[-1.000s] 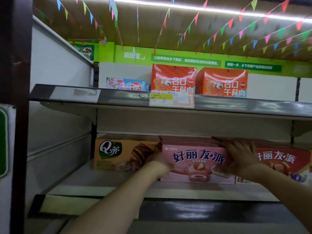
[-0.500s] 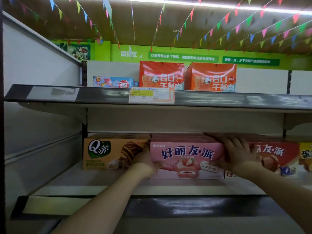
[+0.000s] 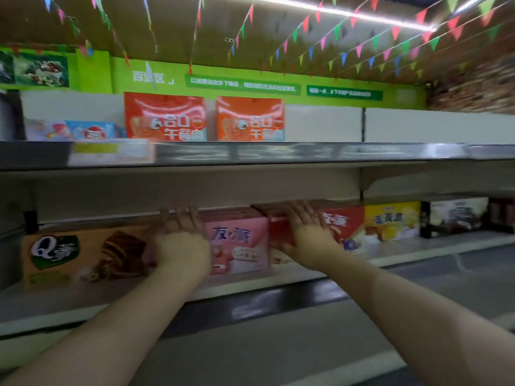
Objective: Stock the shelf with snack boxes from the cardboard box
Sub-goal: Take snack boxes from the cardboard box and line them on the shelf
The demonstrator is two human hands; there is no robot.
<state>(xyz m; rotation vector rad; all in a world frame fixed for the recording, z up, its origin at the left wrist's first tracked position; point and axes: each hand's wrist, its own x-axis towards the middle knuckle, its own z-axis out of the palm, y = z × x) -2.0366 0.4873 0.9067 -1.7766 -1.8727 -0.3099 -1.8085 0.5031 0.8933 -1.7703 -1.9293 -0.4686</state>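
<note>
A pink snack box [image 3: 239, 246] stands on the lower shelf [image 3: 250, 277] between an orange-brown box [image 3: 83, 254] on its left and a red box [image 3: 342, 224] on its right. My left hand [image 3: 181, 240] lies flat with straight fingers against the pink box's left front. The fingers of my right hand [image 3: 309, 232] are spread straight over the front of the red box, next to the pink one. The frame is motion-blurred. The cardboard box is out of view.
A yellow box [image 3: 391, 221] and a dark box [image 3: 457, 215] stand further right on the same shelf. The upper shelf [image 3: 278, 154] carries two orange-red boxes [image 3: 165, 117] and a blue pack [image 3: 89, 130], with a price tag [image 3: 111, 153] on its edge.
The view has swung right, bringing the yellow and dark boxes into sight. Both hands have let go of the pink box's ends and now lie flat on the box fronts.
</note>
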